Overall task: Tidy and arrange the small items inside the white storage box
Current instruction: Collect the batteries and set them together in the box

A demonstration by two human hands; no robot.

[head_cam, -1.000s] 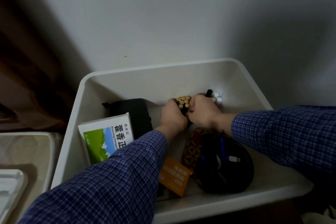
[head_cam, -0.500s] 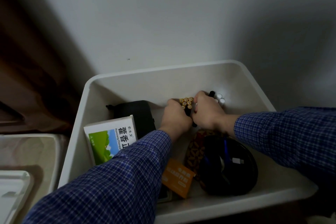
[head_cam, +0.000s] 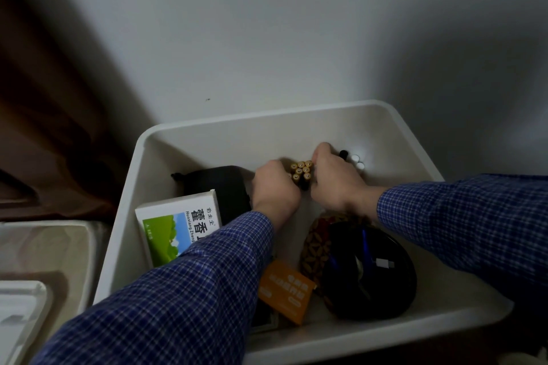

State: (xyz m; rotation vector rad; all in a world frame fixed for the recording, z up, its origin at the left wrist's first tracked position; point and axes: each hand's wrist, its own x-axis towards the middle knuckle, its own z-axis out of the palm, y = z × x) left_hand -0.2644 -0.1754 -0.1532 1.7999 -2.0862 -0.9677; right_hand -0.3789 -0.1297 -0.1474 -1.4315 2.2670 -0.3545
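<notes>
Both my hands reach into the white storage box [head_cam: 207,127], near its far wall. A cluster of gold-topped batteries [head_cam: 301,171] stands upright between them. My left hand [head_cam: 274,188] presses the cluster from the left and my right hand [head_cam: 333,179] from the right, fingers curled around it. Just right of my right hand stand a black-topped cylinder [head_cam: 343,153] and white-topped ones [head_cam: 357,160]. How the fingers lie below the battery tops is hidden.
In the box lie a black pouch [head_cam: 222,187], a white and green medicine carton [head_cam: 178,225], an orange packet [head_cam: 286,290], a patterned brown case [head_cam: 315,249] and a round black case with a cable [head_cam: 370,270]. A white lid [head_cam: 20,305] sits at the left.
Both hands have stayed on the battery cluster. My right hand's fingers have shifted slightly up and around its right side.
</notes>
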